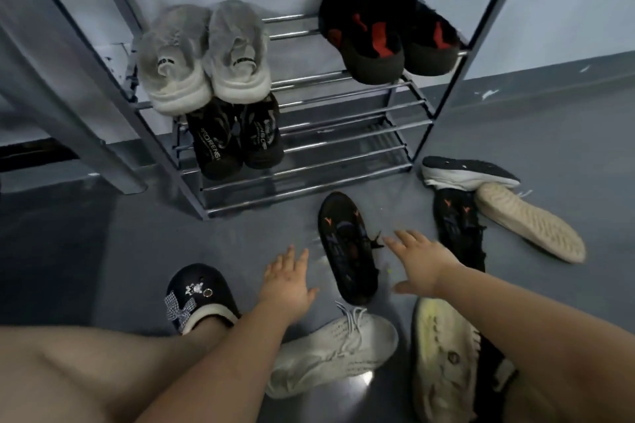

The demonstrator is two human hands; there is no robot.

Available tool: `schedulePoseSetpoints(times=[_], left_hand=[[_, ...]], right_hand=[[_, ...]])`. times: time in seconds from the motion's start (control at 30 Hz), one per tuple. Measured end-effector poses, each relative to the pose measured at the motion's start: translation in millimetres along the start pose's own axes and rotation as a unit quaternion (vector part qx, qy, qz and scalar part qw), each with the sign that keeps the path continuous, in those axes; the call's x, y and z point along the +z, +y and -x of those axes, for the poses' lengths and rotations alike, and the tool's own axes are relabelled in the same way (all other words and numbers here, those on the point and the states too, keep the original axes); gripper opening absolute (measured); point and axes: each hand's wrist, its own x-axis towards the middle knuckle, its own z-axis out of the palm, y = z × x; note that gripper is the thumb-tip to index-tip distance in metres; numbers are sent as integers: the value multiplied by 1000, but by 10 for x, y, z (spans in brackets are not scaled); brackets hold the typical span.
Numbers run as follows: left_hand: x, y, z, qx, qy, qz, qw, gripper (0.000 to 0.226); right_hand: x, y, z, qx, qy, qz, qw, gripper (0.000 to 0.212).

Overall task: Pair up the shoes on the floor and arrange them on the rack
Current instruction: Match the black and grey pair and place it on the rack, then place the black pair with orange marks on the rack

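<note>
A black sneaker with orange marks (347, 247) lies on the grey floor in front of the metal shoe rack (343, 148). Its mate (457, 227) lies to the right, partly under a black shoe with a white sole (467, 173) and next to a beige shoe turned sole up (529, 221). My left hand (287, 280) hovers open just left of the near black sneaker. My right hand (421, 259) is open between the two black sneakers, fingers spread. A white knit sneaker (330, 350) lies close to me.
On the rack stand a grey fluffy pair (202, 58), a black-and-red pair (388, 31) and a black printed pair (237, 137). The right halves of the lower shelves show bare bars. My foot wears a dark clog (199, 295). A cream sole-up shoe (443, 357) lies at lower right.
</note>
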Motion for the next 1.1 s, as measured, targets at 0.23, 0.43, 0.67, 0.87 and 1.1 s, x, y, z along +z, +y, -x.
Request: schedulePoseSetpoints(times=[0.23, 0.43, 0.67, 0.87, 1.1], left_hand=[[143, 338, 34, 53, -20, -59, 997, 76], [90, 716, -63, 89, -7, -41, 995, 75], [107, 1179, -359, 117, -13, -41, 992, 73], [151, 1631, -682, 147, -49, -40, 987, 69], [339, 2172, -1137, 149, -110, -23, 982, 67]], right_hand=[[441, 272, 298, 25, -32, -21, 999, 95], [451, 568, 252, 68, -19, -64, 995, 95], [375, 981, 126, 138, 7, -120, 983, 94], [577, 1271, 66, 183, -22, -157, 970, 96], [836, 1710, 8, 252, -66, -192, 946, 90]])
